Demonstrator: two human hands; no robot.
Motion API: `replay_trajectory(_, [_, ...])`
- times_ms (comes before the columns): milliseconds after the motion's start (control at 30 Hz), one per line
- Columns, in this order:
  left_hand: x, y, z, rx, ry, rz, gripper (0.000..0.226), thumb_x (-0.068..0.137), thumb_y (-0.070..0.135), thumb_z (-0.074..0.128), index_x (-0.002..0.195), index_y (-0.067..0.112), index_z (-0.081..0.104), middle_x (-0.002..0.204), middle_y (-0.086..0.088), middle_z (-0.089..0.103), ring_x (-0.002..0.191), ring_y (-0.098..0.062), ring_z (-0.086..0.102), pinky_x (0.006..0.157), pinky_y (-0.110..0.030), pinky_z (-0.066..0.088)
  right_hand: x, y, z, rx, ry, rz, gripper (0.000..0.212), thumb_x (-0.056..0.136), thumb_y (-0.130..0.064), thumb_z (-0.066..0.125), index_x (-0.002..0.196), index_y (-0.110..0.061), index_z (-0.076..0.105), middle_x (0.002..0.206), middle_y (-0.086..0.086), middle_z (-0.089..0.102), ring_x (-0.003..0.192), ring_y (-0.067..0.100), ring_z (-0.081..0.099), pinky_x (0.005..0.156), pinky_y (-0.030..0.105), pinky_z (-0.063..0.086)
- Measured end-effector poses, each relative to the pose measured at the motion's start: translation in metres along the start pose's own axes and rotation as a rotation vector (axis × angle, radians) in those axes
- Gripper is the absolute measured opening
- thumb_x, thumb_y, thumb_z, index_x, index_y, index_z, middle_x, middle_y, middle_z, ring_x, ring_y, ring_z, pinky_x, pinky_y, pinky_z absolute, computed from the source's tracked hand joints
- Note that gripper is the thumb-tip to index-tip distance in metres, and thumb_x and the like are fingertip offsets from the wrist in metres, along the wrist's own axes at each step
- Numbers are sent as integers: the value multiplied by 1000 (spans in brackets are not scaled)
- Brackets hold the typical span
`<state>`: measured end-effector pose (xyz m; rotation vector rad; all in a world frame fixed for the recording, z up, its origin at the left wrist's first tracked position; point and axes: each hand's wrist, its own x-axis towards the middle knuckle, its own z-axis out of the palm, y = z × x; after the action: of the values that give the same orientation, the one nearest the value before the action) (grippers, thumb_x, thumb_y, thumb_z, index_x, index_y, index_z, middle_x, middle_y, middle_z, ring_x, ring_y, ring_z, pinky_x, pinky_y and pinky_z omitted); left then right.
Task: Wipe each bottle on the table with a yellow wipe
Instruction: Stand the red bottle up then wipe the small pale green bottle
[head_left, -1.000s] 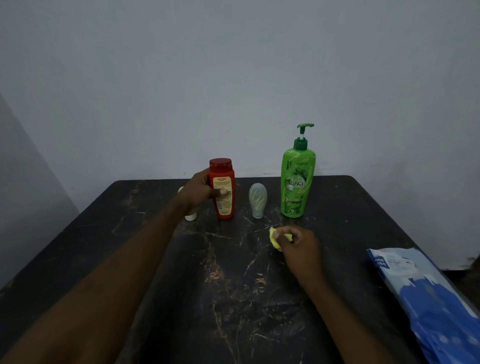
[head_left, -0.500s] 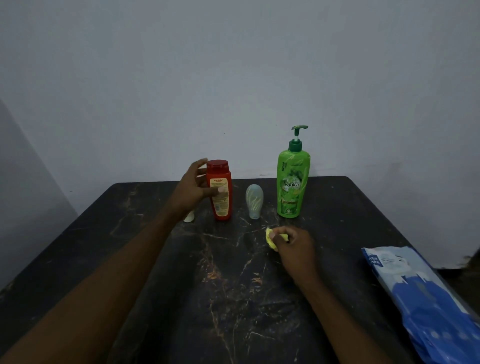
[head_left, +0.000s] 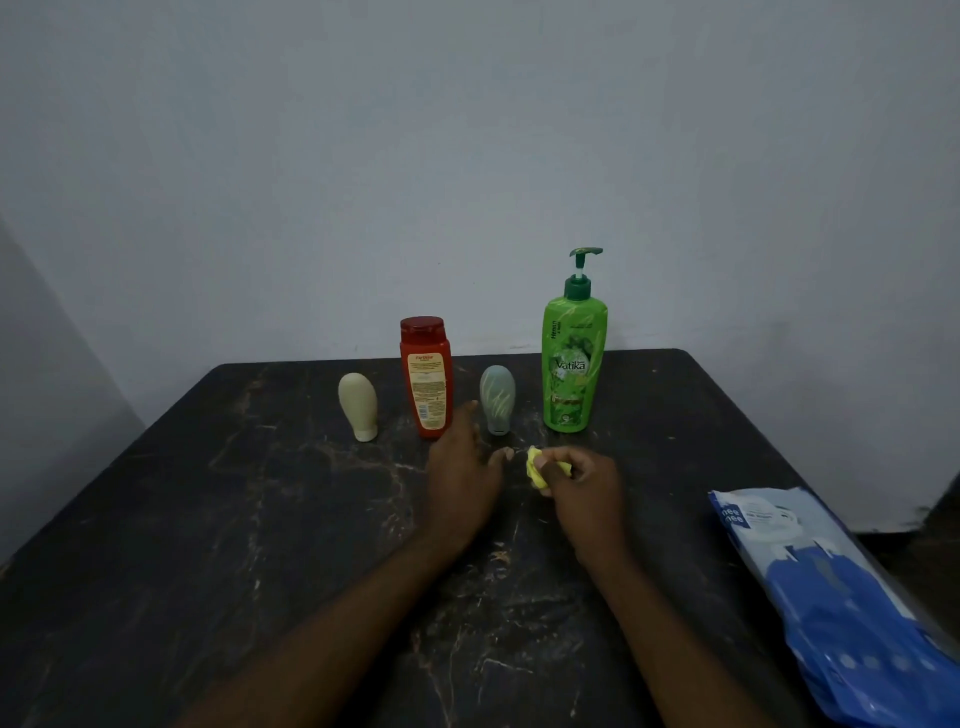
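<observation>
Several bottles stand in a row at the back of the dark table (head_left: 208, 545): a cream upside-down bottle (head_left: 358, 405), a red bottle (head_left: 426, 376), a grey-green upside-down bottle (head_left: 497, 397) and a tall green pump bottle (head_left: 572, 358). My right hand (head_left: 584, 483) grips a crumpled yellow wipe (head_left: 535, 467) just in front of the grey-green bottle. My left hand (head_left: 465, 467) lies beside it with relaxed fingers, holding nothing, its thumb tip close to the wipe. It sits in front of the red bottle's base, apart from it.
A blue and white pack of wipes (head_left: 831, 597) lies at the table's right edge. A plain grey wall rises right behind the bottles.
My left hand has let go of the red bottle and drawn back to the right, close to the wipe. The cream bottle, hidden before, now shows. My right hand has stayed put.
</observation>
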<state>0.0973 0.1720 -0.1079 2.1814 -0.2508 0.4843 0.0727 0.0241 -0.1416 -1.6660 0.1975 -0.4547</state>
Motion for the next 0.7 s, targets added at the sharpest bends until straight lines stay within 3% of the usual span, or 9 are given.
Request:
replay_trajectory(100, [13, -5, 23, 72, 29, -36, 82, 86, 19, 79, 153, 19, 30, 125, -9, 67, 110, -24, 67, 92, -42, 58, 0, 0, 0, 62, 40, 15, 5, 87, -24, 74, 83, -22, 76, 78, -2, 75, 74, 17, 73, 69, 47, 62])
replay_trajectory(267, [34, -5, 43, 96, 57, -96, 94, 87, 19, 78, 160, 12, 18, 140, -15, 59, 125, -30, 61, 98, -39, 52, 1, -1, 1, 101, 57, 36, 6, 88, -21, 74, 82, -20, 76, 74, -3, 75, 70, 15, 72, 69, 45, 62])
replay_trajectory(467, [49, -6, 53, 120, 57, -117, 96, 87, 28, 79, 159, 14, 16, 139, -15, 60, 124, -30, 61, 98, -43, 56, 3, 3, 1, 98, 55, 38, 6, 88, -25, 73, 83, -22, 76, 75, -3, 75, 73, 16, 73, 68, 45, 62])
replay_trajectory(700, [47, -3, 53, 151, 80, -97, 73, 90, 19, 74, 149, 15, 31, 131, -15, 64, 117, -31, 65, 90, -47, 60, -1, -1, -1, 117, 72, 50, 8, 88, -24, 73, 80, -22, 76, 74, -1, 75, 72, 19, 73, 68, 44, 62])
